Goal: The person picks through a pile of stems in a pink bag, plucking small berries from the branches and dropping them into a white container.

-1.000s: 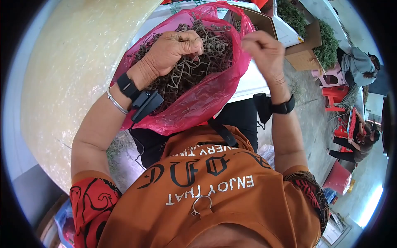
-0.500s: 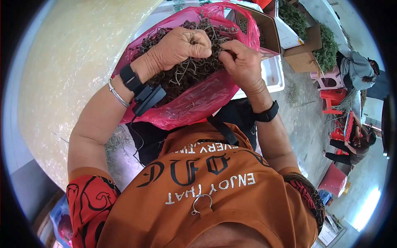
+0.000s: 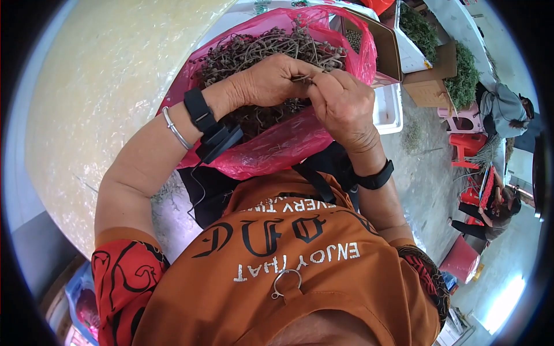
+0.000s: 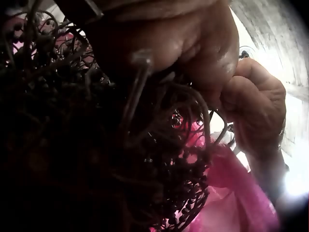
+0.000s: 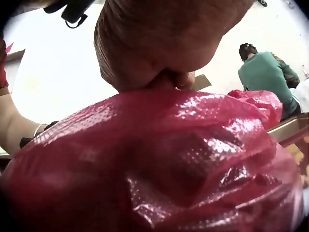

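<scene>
Barely visible stem (image 3: 302, 78), left hand (image 3: 274, 81) and right hand (image 3: 346, 109) pinching it

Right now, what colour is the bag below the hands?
The bag is bright pink, with shiny highlights; the head view shows its colour best.

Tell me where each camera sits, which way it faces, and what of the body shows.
Head: on the head, forward and down at the stems in the bag; left grip, right grip, both arms and shirt show.
Left wrist: on that wrist, past the left grip toward dark stems; right grip beyond.
Right wrist: on that wrist, facing the bag's outside; right grip at top, left arm at left edge.
Shared: head and left wrist views both show both grips, stems and bag.
</scene>
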